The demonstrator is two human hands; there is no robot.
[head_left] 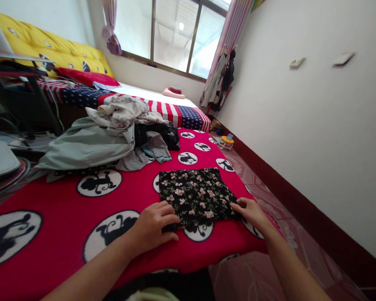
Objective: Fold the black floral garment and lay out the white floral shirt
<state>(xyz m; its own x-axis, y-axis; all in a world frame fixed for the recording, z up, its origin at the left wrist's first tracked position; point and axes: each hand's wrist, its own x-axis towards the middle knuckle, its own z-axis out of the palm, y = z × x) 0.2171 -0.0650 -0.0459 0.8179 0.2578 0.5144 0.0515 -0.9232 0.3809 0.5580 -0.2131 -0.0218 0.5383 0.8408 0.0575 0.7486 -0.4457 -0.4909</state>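
Note:
A folded black cloth garment (197, 194) with pink flowers and green leaves lies flat in a rough rectangle on a red blanket (138, 228) with black-and-white round prints. My left hand (158, 225) rests at the garment's near left corner, its fingers over the edge and its thumb apart from them. At the near right edge, my right hand (249, 211) has its thumb and fingertips closed on the fabric. The underside of each grip is hidden.
A heap of loose clothes (109, 131), grey, black and patterned, lies at the blanket's far left. Behind it stands a bed (128, 90) under the window. A white wall (316, 121) rises on the right, with a small yellow-topped stool (227, 140) near its foot.

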